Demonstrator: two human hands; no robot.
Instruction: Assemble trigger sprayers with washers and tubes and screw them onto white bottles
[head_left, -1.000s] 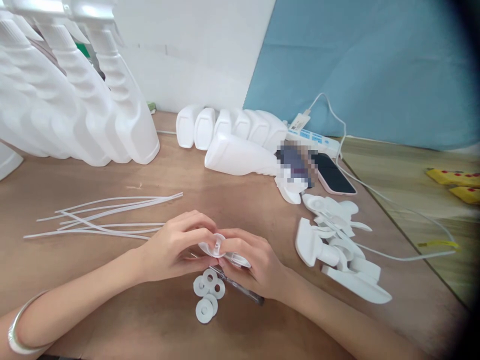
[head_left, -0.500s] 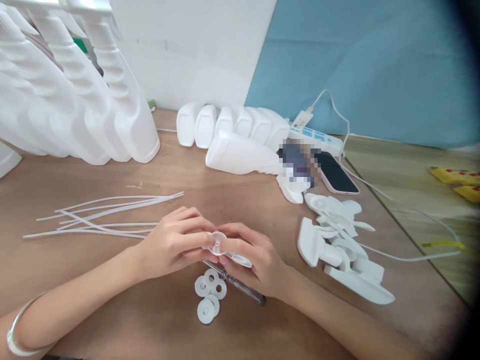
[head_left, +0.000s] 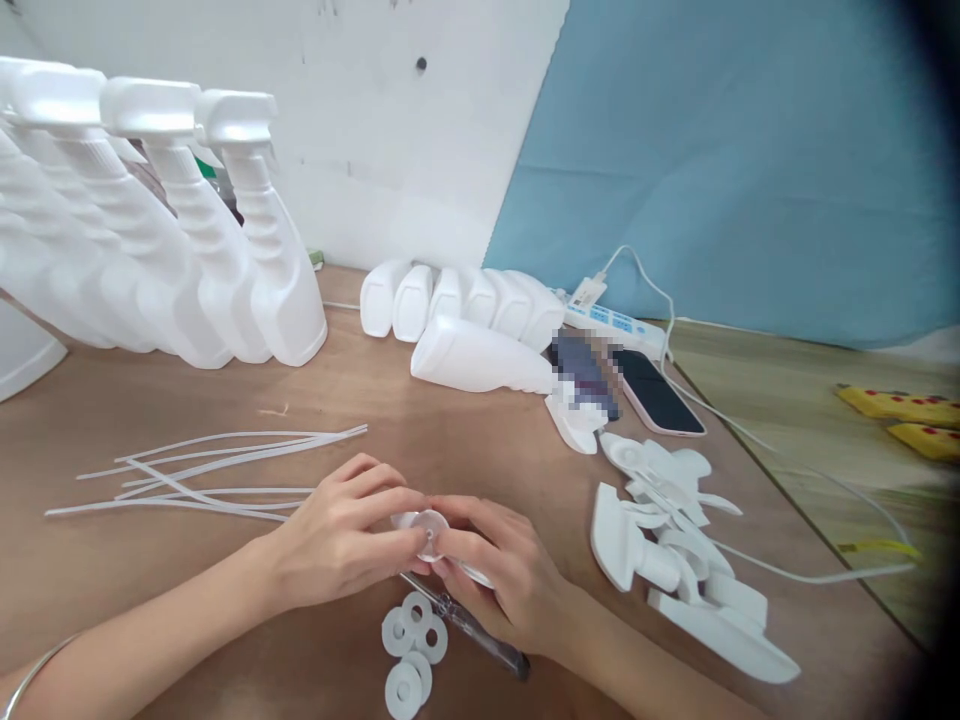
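Both hands meet around a small white plastic sprayer part (head_left: pixel 430 533) with a round, cup-like end facing up. My left hand (head_left: pixel 349 535) pinches it from the left, and my right hand (head_left: pixel 502 560) grips it from the right; fingers cover much of it. Under the hands lies a screwdriver (head_left: pixel 480 632) with a clear dark handle, its shaft pointing up-left. Several white ring washers (head_left: pixel 403 690) rest beside it on the table. Thin white tubes (head_left: pixel 217 470) lie crossed to the left of my left hand.
Assembled white spray bottles (head_left: pixel 277 270) stand at the left back. Several white bottles (head_left: pixel 480 360) lie in the middle back. Loose white trigger-head parts (head_left: pixel 690 560) are piled at right, near a phone (head_left: pixel 660 393), a power strip (head_left: pixel 615 325) and a white cable (head_left: pixel 795 458).
The camera view has tilted up, so the scene sits lower in the picture. Both hands keep hold of the sprayer part, which has turned slightly.
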